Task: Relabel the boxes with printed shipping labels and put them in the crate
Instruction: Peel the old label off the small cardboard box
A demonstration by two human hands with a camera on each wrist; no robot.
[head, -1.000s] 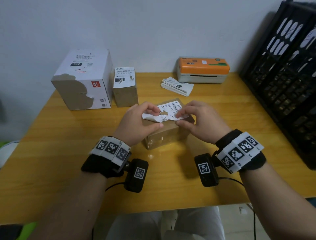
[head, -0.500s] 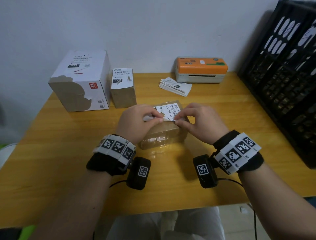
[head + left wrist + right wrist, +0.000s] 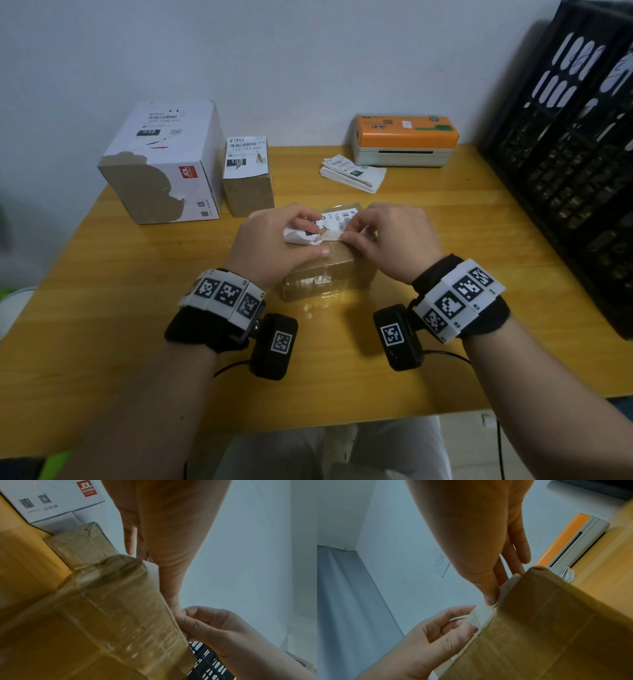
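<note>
A small brown taped box lies on the table in front of me. A white shipping label on its top is torn and partly peeled. My left hand pinches the crumpled loose part of the label, thumb on the box's near top edge. My right hand pinches the label at the tear, close beside the left fingers. In the left wrist view the label's white edge stands off the box. The right wrist view shows the crumpled paper at the box corner.
A large white box and a small brown labelled box stand at the back left. A stack of printed labels lies before the orange label printer. A black crate stands along the table's right side.
Both hands have stayed on the box's label. The loose left part is now more bunched under my left fingers, and my right fingers have closed in toward the tear.
</note>
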